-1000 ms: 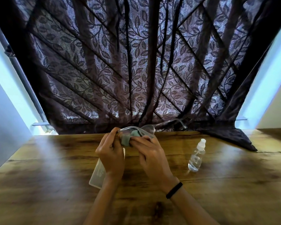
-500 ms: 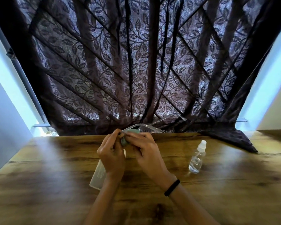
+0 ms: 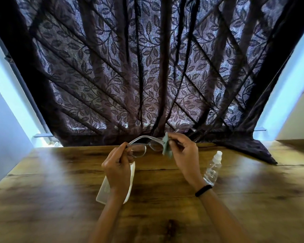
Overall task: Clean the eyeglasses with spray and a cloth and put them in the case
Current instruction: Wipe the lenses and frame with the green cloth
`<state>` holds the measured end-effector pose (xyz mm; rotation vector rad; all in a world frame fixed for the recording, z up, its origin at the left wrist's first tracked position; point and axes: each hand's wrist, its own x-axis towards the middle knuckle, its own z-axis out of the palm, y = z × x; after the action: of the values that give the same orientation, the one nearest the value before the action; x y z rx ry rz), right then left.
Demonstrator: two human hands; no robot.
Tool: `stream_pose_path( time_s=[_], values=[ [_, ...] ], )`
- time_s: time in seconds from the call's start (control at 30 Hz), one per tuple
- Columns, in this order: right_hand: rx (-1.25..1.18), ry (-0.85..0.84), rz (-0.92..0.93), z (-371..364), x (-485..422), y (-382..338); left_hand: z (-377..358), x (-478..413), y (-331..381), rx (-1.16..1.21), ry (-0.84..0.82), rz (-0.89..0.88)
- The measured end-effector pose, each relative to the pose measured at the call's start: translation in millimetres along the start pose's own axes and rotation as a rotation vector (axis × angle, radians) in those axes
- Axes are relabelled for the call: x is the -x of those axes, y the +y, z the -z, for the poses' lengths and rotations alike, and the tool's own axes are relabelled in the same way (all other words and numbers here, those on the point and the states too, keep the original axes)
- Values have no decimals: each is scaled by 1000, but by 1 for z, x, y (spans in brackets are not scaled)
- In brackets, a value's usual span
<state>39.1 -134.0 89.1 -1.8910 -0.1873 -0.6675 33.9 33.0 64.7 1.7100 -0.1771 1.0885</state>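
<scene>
Glasses (image 3: 144, 146) betw. both hand grips

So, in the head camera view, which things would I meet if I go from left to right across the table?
Case → left hand → eyeglasses → cloth → right hand → spray bottle.

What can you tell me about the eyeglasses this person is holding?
The eyeglasses have a thin greyish frame, plastic by the look of it, with clear rounded lenses. They are held up above the wooden table, lenses facing the person, temples unfolded and pointing away. The left hand pinches the left end of the frame; the right hand presses a small grey-green cloth against the right end. They touch nothing else.
</scene>
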Motion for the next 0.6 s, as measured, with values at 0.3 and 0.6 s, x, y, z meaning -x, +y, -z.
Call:
stream_pose_path(
  time_s=[0.3, 0.6],
  values=[
    [235, -90, 221, -21, 17, -3, -8, 7, 12, 69, 19, 8],
    [354, -20, 265, -11, 17, 9, -4, 1, 14, 73, 32, -15]
  ],
)
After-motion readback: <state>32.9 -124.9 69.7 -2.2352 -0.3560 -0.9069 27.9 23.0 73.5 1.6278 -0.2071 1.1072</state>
